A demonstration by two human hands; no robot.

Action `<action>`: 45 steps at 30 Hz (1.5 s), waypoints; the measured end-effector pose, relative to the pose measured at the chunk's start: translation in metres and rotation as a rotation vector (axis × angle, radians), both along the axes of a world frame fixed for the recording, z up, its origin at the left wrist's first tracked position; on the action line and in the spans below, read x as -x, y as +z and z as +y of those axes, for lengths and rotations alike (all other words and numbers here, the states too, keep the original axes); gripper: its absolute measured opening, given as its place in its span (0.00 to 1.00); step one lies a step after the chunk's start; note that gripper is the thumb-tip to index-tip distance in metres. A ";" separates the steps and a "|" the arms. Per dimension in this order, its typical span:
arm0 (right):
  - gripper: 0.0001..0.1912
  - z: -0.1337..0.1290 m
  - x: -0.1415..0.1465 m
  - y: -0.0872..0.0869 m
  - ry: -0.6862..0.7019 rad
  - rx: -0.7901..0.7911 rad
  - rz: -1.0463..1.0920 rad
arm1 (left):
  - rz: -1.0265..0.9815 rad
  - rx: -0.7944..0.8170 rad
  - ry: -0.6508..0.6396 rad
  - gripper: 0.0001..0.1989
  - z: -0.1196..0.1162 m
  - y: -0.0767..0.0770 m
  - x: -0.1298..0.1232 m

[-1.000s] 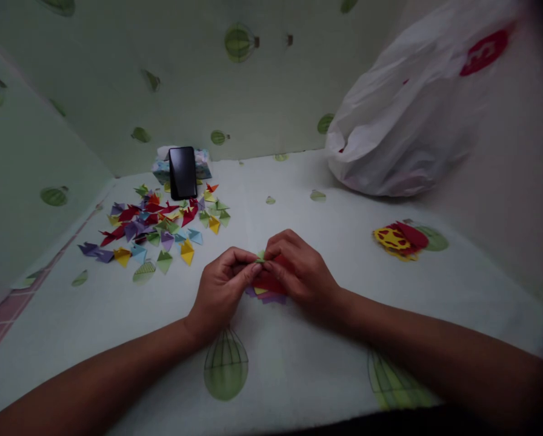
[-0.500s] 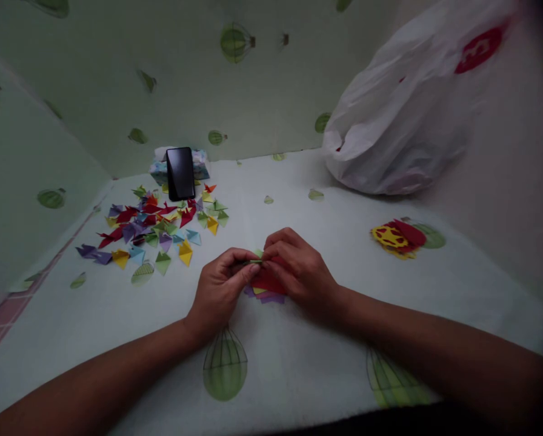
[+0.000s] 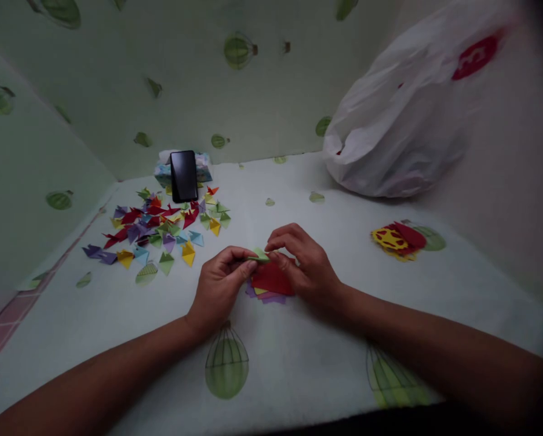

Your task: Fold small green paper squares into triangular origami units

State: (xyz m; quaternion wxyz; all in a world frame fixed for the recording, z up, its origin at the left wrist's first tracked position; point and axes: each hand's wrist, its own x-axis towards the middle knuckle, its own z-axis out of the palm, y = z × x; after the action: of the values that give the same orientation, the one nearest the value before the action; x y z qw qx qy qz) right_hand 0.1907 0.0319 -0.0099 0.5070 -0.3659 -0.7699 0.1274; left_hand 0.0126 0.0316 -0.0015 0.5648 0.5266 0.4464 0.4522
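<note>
A small piece of folded green paper (image 3: pixel 260 255) is held up between my two hands. My left hand (image 3: pixel 223 281) pinches its left end between thumb and fingers. At the other end, my right hand (image 3: pixel 305 263) grips the paper between thumb and index finger, the remaining fingers curled. Just beneath the hands lies a stack of coloured paper sheets (image 3: pixel 271 277), red on top, with yellow, pink and purple edges sticking out at the front. My right hand covers part of that stack.
Many small folded paper pieces (image 3: pixel 156 227) in several colours lie spread at the left. A phone (image 3: pixel 183 175) leans against a tissue box (image 3: pixel 203 167) behind them. Yellow and red paper cut-outs (image 3: pixel 392 238) lie at the right, below a white plastic bag (image 3: pixel 389 139).
The right fingers have shifted slightly outward and loosened, so more of the green paper and the red sheet shows. The left hand keeps its pinch. The view has tilted slightly.
</note>
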 end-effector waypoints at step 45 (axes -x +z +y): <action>0.06 0.012 -0.009 -0.002 0.250 0.446 0.131 | 0.265 -0.291 -0.167 0.03 0.010 -0.003 0.007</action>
State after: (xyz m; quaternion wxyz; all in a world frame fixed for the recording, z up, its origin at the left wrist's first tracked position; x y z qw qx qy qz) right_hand 0.1995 0.0436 -0.0115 0.4427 -0.3616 -0.7277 0.3792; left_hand 0.0051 0.0411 -0.0048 0.4549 0.6925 0.4016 0.3903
